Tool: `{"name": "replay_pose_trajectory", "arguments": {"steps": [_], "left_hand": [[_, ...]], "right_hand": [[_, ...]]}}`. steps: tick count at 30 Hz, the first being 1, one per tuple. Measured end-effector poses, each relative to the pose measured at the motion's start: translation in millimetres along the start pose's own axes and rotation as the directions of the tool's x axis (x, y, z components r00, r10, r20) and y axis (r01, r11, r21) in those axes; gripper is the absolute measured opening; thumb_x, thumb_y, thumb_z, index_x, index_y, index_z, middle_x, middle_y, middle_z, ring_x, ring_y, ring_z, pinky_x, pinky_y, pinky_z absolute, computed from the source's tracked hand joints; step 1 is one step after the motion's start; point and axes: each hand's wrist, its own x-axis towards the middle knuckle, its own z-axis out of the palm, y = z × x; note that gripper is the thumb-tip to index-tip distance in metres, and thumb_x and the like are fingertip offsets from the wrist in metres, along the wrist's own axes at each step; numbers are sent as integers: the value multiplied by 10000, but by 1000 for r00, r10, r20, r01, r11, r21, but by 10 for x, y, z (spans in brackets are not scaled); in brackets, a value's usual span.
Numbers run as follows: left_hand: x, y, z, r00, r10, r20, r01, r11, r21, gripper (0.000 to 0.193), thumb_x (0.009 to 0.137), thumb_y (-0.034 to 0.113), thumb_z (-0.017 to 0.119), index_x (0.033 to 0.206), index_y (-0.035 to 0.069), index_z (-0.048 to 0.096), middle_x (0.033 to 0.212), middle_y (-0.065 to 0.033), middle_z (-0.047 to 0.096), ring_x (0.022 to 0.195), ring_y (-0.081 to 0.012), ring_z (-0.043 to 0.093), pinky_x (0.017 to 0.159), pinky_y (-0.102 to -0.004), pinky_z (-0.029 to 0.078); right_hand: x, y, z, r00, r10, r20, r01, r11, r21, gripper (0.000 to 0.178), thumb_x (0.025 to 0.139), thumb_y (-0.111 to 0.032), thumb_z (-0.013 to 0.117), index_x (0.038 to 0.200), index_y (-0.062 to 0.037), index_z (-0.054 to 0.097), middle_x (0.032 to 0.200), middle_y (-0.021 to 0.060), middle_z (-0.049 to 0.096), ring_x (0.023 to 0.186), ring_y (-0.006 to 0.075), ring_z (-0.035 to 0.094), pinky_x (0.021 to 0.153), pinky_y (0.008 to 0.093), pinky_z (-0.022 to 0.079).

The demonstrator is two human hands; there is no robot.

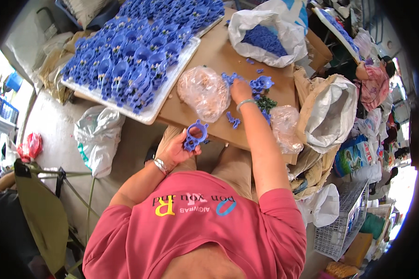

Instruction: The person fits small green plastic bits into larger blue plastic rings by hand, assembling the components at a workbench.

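Observation:
My left hand (173,148), palm up just off the table's near edge, is closed on a blue plastic part (197,134) with a round ring and small lobes. My right hand (241,91) reaches onto the tabletop among loose blue plastic pieces (261,83). Its fingers are curled together, and what they pinch, if anything, is hidden. Between the hands rests a clear plastic bag of small pale pinkish pieces (203,93). Near my right wrist are a little heap of dark green bits (266,103) and a few more blue pieces (233,120).
A white tray (177,74) of many blue parts covers the table's left; another lies behind it. A white sack (239,25) of small blue pieces stands at the back. Another clear bag (285,125) and an open lined sack (328,116) are at right. Another person (377,79) sits far right.

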Motion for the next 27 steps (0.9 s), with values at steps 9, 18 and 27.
{"name": "replay_pose_trajectory", "arguments": {"steps": [9, 18, 27], "left_hand": [[31, 40, -21, 1000, -7, -30, 2, 988, -152, 353, 899, 376, 392, 1143, 152, 513, 1063, -120, 543, 766, -303, 544, 748, -427, 433], [40, -27, 97, 1000, 20, 19, -17, 993, -118, 406, 867, 311, 484, 1227, 131, 431, 1147, -130, 500, 893, -321, 552, 844, -434, 429], [59, -78, 88, 998, 66, -7, -66, 997, -49, 463, 850, 285, 522, 1263, 120, 393, 1224, -75, 467, 1082, -217, 492, 936, -437, 383]], "right_hand": [[-282, -1, -353, 925, 361, -122, -150, 638, 755, 166, 697, -89, 559, 820, 18, 590, 656, 118, 604, 518, 181, 560, 499, 303, 453], [-1623, -810, -718, 950, -116, 291, -261, 221, 940, 166, 844, -57, 484, 962, 13, 578, 684, 36, 551, 545, 92, 494, 509, 201, 412], [-1787, -950, -489, 961, -276, 10, 114, 429, 896, 180, 740, 29, 566, 886, -39, 644, 842, 25, 451, 799, 128, 446, 675, 229, 385]]}}
